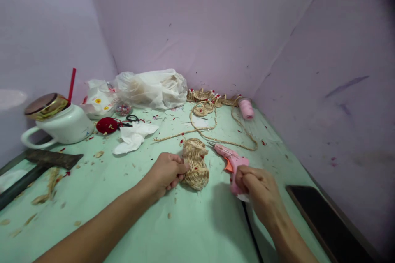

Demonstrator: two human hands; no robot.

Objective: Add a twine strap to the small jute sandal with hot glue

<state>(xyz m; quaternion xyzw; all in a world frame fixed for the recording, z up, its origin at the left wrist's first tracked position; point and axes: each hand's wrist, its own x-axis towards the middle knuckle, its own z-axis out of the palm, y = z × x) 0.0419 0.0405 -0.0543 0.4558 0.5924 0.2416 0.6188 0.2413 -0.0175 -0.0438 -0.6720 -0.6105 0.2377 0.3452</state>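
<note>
Between the fingers and thumb of my left hand [169, 172] is the left edge of a tan woven straw piece [196, 166], shaped like a figure eight with small red specks on it. My right hand [256, 185] is closed around the handle of a pink glue gun [231, 158] with an orange trigger. Its metal nozzle points left, close to the upper right of the straw piece, with a small gap between them. A black cord [251, 230] runs down from the handle.
Braided straw cord [228, 144] loops across the green table behind the glue gun. Pink thread spool [246, 109] and a plastic bag [154, 88] sit by the back wall. At left are a white mug [69, 125], hammer [52, 159] and tissue [134, 136]; a phone [324, 218] lies right.
</note>
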